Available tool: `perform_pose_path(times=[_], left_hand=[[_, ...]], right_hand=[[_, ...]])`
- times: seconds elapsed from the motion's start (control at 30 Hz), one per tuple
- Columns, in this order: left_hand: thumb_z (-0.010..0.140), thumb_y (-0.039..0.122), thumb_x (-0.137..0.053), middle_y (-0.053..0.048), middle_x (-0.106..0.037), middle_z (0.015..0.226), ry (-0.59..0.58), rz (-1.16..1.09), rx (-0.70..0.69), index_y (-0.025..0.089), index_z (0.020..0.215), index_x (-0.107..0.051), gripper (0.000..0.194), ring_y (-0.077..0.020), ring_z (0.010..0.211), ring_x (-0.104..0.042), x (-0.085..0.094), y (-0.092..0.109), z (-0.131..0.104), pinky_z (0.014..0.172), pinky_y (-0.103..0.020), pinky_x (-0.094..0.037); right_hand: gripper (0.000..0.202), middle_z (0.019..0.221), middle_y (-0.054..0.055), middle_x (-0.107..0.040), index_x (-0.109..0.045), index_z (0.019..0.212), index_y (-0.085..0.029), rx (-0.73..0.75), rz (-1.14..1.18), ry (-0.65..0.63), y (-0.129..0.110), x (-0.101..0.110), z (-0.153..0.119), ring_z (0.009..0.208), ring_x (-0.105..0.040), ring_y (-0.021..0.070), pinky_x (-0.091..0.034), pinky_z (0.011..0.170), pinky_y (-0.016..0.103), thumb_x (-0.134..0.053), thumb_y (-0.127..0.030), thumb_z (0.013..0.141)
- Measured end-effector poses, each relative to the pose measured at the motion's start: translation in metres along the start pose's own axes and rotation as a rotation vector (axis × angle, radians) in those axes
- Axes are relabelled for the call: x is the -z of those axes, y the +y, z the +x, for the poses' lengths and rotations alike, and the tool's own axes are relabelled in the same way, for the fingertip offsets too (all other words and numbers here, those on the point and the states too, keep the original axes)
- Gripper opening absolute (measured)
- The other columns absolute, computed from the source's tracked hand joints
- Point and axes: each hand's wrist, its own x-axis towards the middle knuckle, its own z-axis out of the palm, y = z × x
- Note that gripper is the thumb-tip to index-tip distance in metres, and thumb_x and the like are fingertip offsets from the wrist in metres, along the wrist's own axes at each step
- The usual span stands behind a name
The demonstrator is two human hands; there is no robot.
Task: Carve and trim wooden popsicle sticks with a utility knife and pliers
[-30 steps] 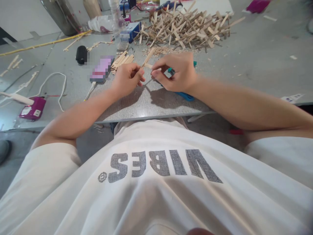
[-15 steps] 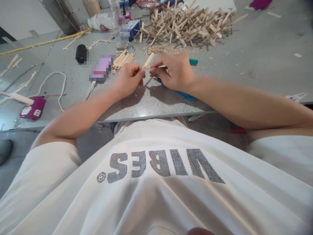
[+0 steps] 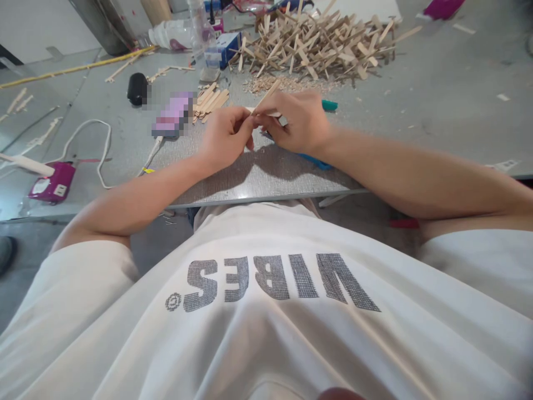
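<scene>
My left hand [image 3: 228, 136] is closed, with thumb and forefinger pinching the lower end of a flat wooden craft stick [image 3: 267, 94]. The stick slants up and away to the right. My right hand [image 3: 298, 119] meets it there, fingertips pressed together at the same end, partly hiding the stick. A teal object [image 3: 330, 105] shows just behind the right hand; whether it is held or lying there I cannot tell. Beneath that hand lies a blue object [image 3: 315, 161], mostly covered. A small bundle of craft sticks [image 3: 211, 102] rests left of my hands.
A large heap of craft sticks [image 3: 316, 41] lies at the back, with wood chips [image 3: 287, 84] before it. A phone [image 3: 175, 114] on a cable, a black case [image 3: 137, 89], a blue box [image 3: 229, 49], a clear bottle [image 3: 202, 41] and a purple power adapter [image 3: 52, 182] stand leftward.
The craft stick between my hands has swung up and now points away to the right. My left hand has shifted slightly right, closer to the right hand, which has barely moved.
</scene>
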Motion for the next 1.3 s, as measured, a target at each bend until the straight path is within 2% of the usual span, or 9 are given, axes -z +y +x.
perform_pose_path(times=[0.13, 0.3, 0.4, 0.53, 0.67, 0.9, 1.03, 1.13, 1.3], left_hand=[[0.104, 0.021, -0.068, 0.001, -0.068, 0.063, 0.059, 0.008, -0.033, 0.025, 0.081, -0.069, 0.024, -0.0146, 0.052, -0.057, 0.004, -0.012, 0.005, 0.062, -0.030, -0.048], [0.102, 0.028, -0.073, -0.003, -0.072, 0.070, 0.159, -0.026, -0.100, 0.025, 0.083, -0.073, 0.020, -0.0188, 0.062, -0.063, 0.007, -0.028, 0.009, 0.065, -0.033, -0.049], [0.102, 0.032, -0.079, -0.004, -0.075, 0.077, 0.128, -0.099, -0.089, 0.024, 0.088, -0.075, 0.016, -0.0168, 0.061, -0.063, 0.007, -0.031, 0.009, 0.064, -0.032, -0.050], [0.104, 0.036, -0.082, -0.003, -0.079, 0.081, 0.037, -0.217, -0.026, 0.023, 0.095, -0.076, 0.017, -0.0131, 0.057, -0.063, 0.012, -0.028, 0.011, 0.059, -0.029, -0.050], [0.110, 0.022, -0.071, -0.004, -0.082, 0.080, -0.064, -0.371, 0.028, 0.018, 0.098, -0.076, 0.014, -0.0107, 0.054, -0.065, 0.018, -0.022, 0.013, 0.057, -0.026, -0.051], [0.109, 0.017, -0.075, 0.000, -0.078, 0.076, -0.071, -0.512, 0.093, 0.017, 0.094, -0.076, 0.016, -0.0090, 0.055, -0.065, 0.020, -0.015, 0.010, 0.060, -0.024, -0.055], [0.113, 0.011, -0.067, 0.002, -0.069, 0.065, -0.117, -0.587, 0.150, 0.015, 0.086, -0.075, 0.028, -0.0087, 0.055, -0.063, 0.019, -0.013, 0.010, 0.057, -0.021, -0.053], [0.111, 0.014, -0.072, 0.004, -0.066, 0.062, -0.151, -0.575, 0.187, 0.016, 0.082, -0.075, 0.029, -0.0073, 0.052, -0.061, 0.019, -0.014, 0.011, 0.056, -0.019, -0.052], [0.103, 0.026, -0.087, 0.003, -0.066, 0.063, -0.175, -0.445, 0.170, 0.019, 0.077, -0.073, 0.031, -0.0096, 0.055, -0.063, 0.019, -0.014, 0.009, 0.054, -0.022, -0.053]], right_hand=[[0.056, 0.095, 0.004, -0.079, -0.067, 0.112, -0.033, -0.061, 0.041, 0.047, -0.007, 0.006, -0.003, 0.079, -0.076, 0.0235, -0.064, 0.083, 0.043, -0.052, -0.086, 0.110], [0.048, 0.074, 0.001, -0.070, -0.060, 0.093, -0.035, -0.256, 0.090, 0.052, -0.018, 0.010, 0.001, 0.071, -0.065, 0.0247, -0.061, 0.076, 0.045, -0.063, -0.081, 0.105], [0.055, 0.063, 0.002, -0.062, -0.055, 0.080, -0.033, -0.284, 0.162, -0.004, -0.015, 0.004, 0.007, 0.067, -0.059, 0.0257, -0.057, 0.070, 0.047, -0.064, -0.083, 0.101], [0.058, 0.061, 0.003, -0.060, -0.053, 0.076, -0.033, -0.301, 0.197, -0.003, -0.014, 0.003, 0.009, 0.064, -0.056, 0.0255, -0.053, 0.065, 0.047, -0.060, -0.084, 0.102], [0.060, 0.066, 0.001, -0.064, -0.055, 0.080, -0.032, -0.292, 0.206, -0.042, -0.021, 0.010, 0.009, 0.063, -0.056, 0.0236, -0.051, 0.065, 0.045, -0.053, -0.085, 0.107], [0.067, 0.062, -0.001, -0.062, -0.054, 0.082, -0.032, -0.279, 0.304, -0.062, -0.025, 0.013, 0.009, 0.062, -0.057, 0.0204, -0.052, 0.067, 0.041, -0.051, -0.096, 0.104], [0.065, 0.064, -0.002, -0.065, -0.057, 0.083, -0.033, -0.295, 0.329, -0.092, -0.018, 0.011, 0.011, 0.065, -0.059, 0.0205, -0.054, 0.073, 0.042, -0.057, -0.096, 0.100], [0.066, 0.061, -0.002, -0.065, -0.062, 0.084, -0.034, -0.294, 0.350, -0.118, -0.005, 0.005, 0.010, 0.064, -0.059, 0.0199, -0.052, 0.071, 0.041, -0.061, -0.100, 0.093], [0.056, 0.065, -0.001, -0.069, -0.072, 0.090, -0.032, -0.232, 0.319, -0.137, 0.004, 0.000, 0.005, 0.063, -0.059, 0.0194, -0.052, 0.067, 0.039, -0.062, -0.086, 0.102]])
